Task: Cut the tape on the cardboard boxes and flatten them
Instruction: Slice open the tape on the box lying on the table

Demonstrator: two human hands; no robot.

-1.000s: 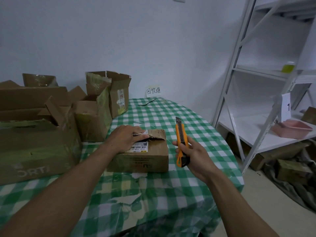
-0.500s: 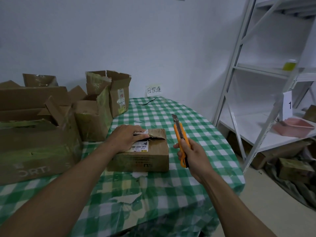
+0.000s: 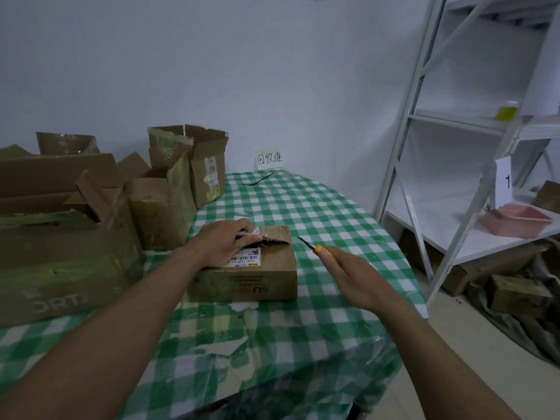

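Observation:
A small flat cardboard box [image 3: 251, 280] with a barcode label lies on the green checked table [image 3: 318, 213]. Its top is torn at the far edge. My left hand [image 3: 222, 242] rests on the box top, fingers over the torn flap and label. My right hand [image 3: 353, 272] grips an orange utility knife [image 3: 318, 249] just right of the box. The blade is out and points left and away, toward the box's far right corner, a short gap off it.
Several opened cardboard boxes [image 3: 169, 213] crowd the table's left and back. A paper sign [image 3: 269, 159] leans on the wall. A white metal shelf [image 3: 448, 122] stands at the right with a pink tray [image 3: 515, 221]. More boxes [image 3: 515, 294] sit on the floor.
My right hand has tipped the knife from upright down to a low angle, its blade now pointing at the box's far right corner. My left hand stays on the box.

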